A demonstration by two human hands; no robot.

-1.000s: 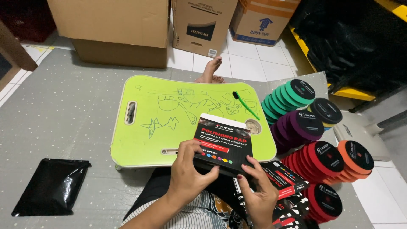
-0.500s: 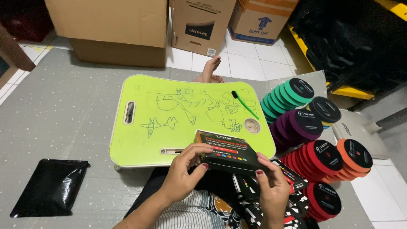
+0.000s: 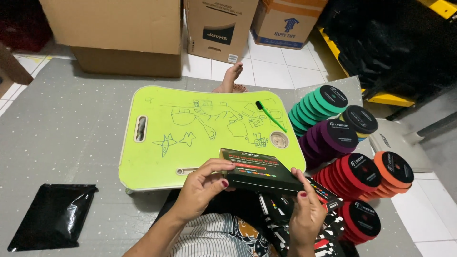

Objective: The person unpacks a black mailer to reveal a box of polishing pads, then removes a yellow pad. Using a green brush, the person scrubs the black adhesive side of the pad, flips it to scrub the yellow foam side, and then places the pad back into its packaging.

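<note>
At the bottom of the frame we see a loose pile of flat black cartons [image 3: 290, 223] resting on the lap, printed with red and white blocks and small coloured dots. Just above it, both hands hold one black box [image 3: 259, 170] tilted nearly flat over the near edge of the worktop. Our left hand [image 3: 202, 188] pinches the box's left end, thumb on top and fingers curled beneath; our right hand [image 3: 307, 214] props the right corner from below with fingers pressed together against its side. Held that way, the box seems ready to be opened or squared up. It carries a red band and a row of coloured dots on its upper face.

At lower left, a glossy black pouch [image 3: 52, 216] lies on the grey floor mat [image 3: 62, 123], well apart from the hands.

The lime-green worktop [image 3: 157, 119], a small lap desk scribbled with blue pen drawings, bears a green brush [image 3: 270, 114] near its right edge.

To the right, round foam pads [image 3: 342, 152] lie in leaning rows sorted by colour: green, purple, red, orange, each with a black round label, near the right hand.

In the upper frame stand brown cardboard boxes [image 3: 119, 33], one with a dark rectangular label.
</note>
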